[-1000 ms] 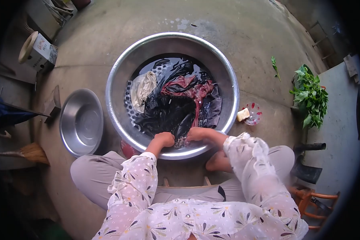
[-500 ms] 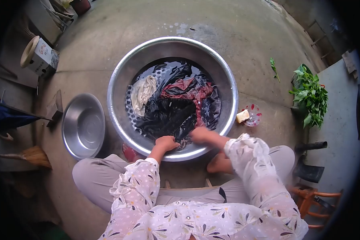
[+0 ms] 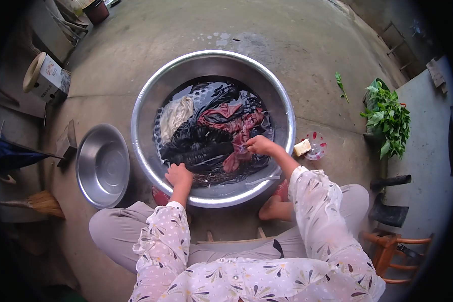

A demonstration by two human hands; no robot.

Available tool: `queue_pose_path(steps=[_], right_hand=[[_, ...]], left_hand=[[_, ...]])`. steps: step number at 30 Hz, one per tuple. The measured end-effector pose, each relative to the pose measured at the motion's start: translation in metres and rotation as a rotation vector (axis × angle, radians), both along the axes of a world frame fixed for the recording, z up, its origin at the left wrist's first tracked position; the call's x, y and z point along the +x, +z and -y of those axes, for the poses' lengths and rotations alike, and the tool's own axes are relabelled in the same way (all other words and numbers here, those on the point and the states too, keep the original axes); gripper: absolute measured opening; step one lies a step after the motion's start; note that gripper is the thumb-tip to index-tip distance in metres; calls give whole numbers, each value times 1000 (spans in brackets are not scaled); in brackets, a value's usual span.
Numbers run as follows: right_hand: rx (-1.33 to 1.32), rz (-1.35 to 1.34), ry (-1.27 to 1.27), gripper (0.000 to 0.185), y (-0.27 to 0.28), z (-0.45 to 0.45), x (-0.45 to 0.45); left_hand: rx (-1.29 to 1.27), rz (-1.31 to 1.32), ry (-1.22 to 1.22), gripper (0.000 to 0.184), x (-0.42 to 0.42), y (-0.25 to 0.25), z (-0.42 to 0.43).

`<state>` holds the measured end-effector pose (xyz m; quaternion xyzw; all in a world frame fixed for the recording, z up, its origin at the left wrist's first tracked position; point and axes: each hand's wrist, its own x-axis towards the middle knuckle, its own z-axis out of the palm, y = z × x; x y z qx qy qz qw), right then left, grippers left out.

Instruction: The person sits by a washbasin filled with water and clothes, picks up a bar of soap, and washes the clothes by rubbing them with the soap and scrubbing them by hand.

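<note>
A large metal basin (image 3: 287, 108) holds wet clothes in dark water. My left hand (image 3: 179, 175) is closed on the edge of a black garment (image 3: 196, 151) at the near left of the basin. Across from it, my right hand (image 3: 260, 145) pinches wet cloth beside a dark red garment (image 3: 242, 133); exactly which piece it grips is hard to tell. A cream cloth (image 3: 176, 116) lies at the left of the load, next to blue-and-white dotted fabric. Near the basin's front right wall shows a pale strip (image 3: 264, 179).
A bar of soap (image 3: 302, 147) rests by a clear, red-marked dish (image 3: 315, 146) right of the basin. A smaller metal basin (image 3: 103, 166) stands left. Leafy greens (image 3: 387, 121), a broom (image 3: 43, 204), a cleaver-like blade (image 3: 389, 214) and an orange-brown chair (image 3: 387, 251) are around.
My hands have moved apart: the left to the left along the near rim, the right up and away over the clothes. The black cloth is spread differently, and the pale strip now shows.
</note>
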<state>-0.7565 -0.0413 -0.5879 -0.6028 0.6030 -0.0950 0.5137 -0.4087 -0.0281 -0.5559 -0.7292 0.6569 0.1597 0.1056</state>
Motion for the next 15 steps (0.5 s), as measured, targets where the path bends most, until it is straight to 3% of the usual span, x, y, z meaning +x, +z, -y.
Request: queue_pose_path(steps=[3, 6, 10, 12, 15], right_hand=[[179, 44, -178, 12, 17, -5, -9], [-248, -207, -477, 13, -21, -2, -1], [-412, -395, -518, 27, -35, -2, 23], [-232, -445, -416, 32, -18, 3, 28], [-190, -634, -185, 26, -25, 2, 36]], left_hand=[[-115, 15, -47, 26, -11, 7, -1], [-294, -23, -130, 23, -31, 12, -6], [-581, -188, -372, 19, -62, 27, -11], [-423, -310, -466, 17, -77, 8, -18], [97, -730, -303, 26, -95, 2, -32]])
